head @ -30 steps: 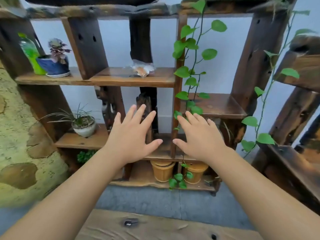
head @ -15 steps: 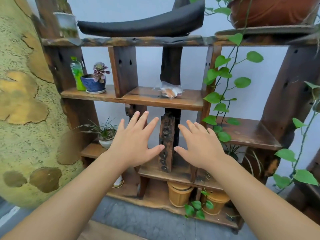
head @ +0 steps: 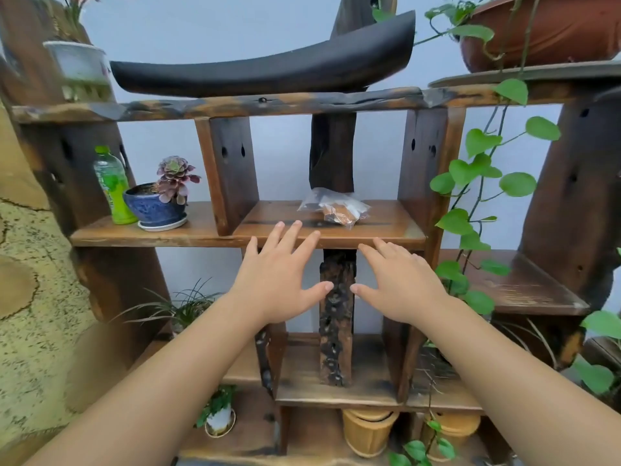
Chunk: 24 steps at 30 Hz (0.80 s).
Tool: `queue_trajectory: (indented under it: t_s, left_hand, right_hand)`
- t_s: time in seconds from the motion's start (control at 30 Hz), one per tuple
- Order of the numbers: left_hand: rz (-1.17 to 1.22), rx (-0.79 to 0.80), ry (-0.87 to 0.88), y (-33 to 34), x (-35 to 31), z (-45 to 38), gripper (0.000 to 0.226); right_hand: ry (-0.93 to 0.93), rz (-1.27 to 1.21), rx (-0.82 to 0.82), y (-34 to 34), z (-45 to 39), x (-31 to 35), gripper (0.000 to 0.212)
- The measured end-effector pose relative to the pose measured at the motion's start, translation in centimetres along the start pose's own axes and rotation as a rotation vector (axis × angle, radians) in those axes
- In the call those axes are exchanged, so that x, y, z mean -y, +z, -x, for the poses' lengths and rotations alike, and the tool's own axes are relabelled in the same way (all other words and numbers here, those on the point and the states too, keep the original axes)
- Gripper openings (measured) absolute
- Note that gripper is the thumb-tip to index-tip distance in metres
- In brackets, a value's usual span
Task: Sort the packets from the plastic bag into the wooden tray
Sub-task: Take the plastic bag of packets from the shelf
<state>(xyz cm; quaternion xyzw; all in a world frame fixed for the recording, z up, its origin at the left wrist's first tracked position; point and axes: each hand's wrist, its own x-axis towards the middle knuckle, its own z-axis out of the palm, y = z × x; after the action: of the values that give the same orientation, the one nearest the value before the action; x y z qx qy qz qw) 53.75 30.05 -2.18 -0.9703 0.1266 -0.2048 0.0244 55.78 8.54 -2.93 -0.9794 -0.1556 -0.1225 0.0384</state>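
A clear plastic bag (head: pixel 336 206) with brownish and white packets inside lies on the middle shelf board (head: pixel 268 230) of a dark wooden rack. My left hand (head: pixel 279 280) is held out flat below and left of the bag, fingers spread, fingertips over the shelf's front edge. Level with it to the right, my right hand (head: pixel 400 284) is also flat and spread, just under the shelf edge. Both hands are empty and apart from the bag. No wooden tray is in view.
A green bottle (head: pixel 112 190) and a blue pot with a succulent (head: pixel 158 205) stand on the shelf's left part. A black curved piece (head: pixel 268 72) sits on the top board. Vine leaves (head: pixel 477 169) hang at the right. Wooden buckets (head: pixel 368 432) stand at the bottom.
The view has tilted up and moved closer to the rack, so the bag now sits just beyond my fingertips. Both hands stay flat, spread and empty, raised toward the middle shelf.
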Motion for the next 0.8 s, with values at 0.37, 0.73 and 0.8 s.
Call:
queue_trajectory:
  t_s: [0.37,0.73,0.8]
  left_hand:
    - [0.198,0.273,-0.007,8.2,7.4,-15.2,0.087]
    - [0.456,0.380,-0.102,15.8,6.2,-27.0,0.078]
    - [0.470,0.366,-0.124,16.6,6.3,-28.8,0.077]
  right_hand:
    - [0.153,0.010,0.041,3.0,-17.1,0.2,0.073]
    - [0.236,-0.136,0.012,7.6,-27.7,-6.5,0.051]
    - [0.286,-0.228,-0.007,8.2,-29.6,-7.7,0.049]
